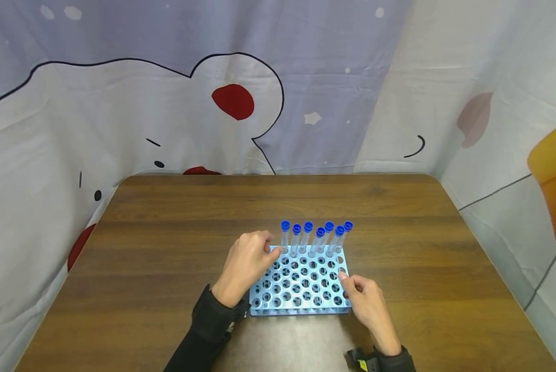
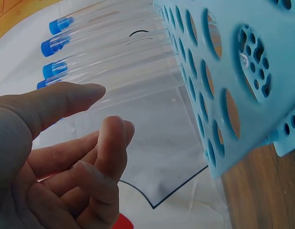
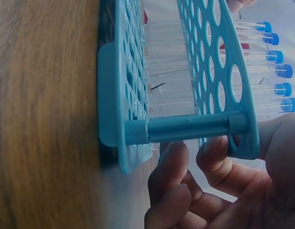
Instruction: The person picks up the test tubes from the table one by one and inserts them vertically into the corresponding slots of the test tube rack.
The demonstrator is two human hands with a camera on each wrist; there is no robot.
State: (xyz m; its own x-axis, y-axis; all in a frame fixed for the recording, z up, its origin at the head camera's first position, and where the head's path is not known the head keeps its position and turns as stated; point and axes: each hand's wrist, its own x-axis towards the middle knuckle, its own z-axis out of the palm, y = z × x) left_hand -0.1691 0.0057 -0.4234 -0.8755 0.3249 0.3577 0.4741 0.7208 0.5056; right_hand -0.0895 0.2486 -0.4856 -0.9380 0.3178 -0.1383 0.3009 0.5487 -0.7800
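A light blue test tube rack (image 1: 301, 311) with rows of round holes stands upright on the table. Several clear test tubes with blue caps (image 1: 308, 226) stand in its far rows. My left hand (image 1: 245, 266) is at the rack's far left corner, beside the leftmost tube. In the left wrist view its thumb (image 2: 76, 93) and bent fingers are apart, with nothing between them. My right hand (image 1: 367, 305) grips the rack's right side, thumb over the top plate. The right wrist view has its fingertips (image 3: 216, 148) under that plate, near the corner post (image 3: 185, 128).
The wooden table (image 1: 166, 217) extends around the rack on all sides. A patterned cloth (image 1: 157, 113) hangs behind the table and along its sides. Black bands are on both wrists.
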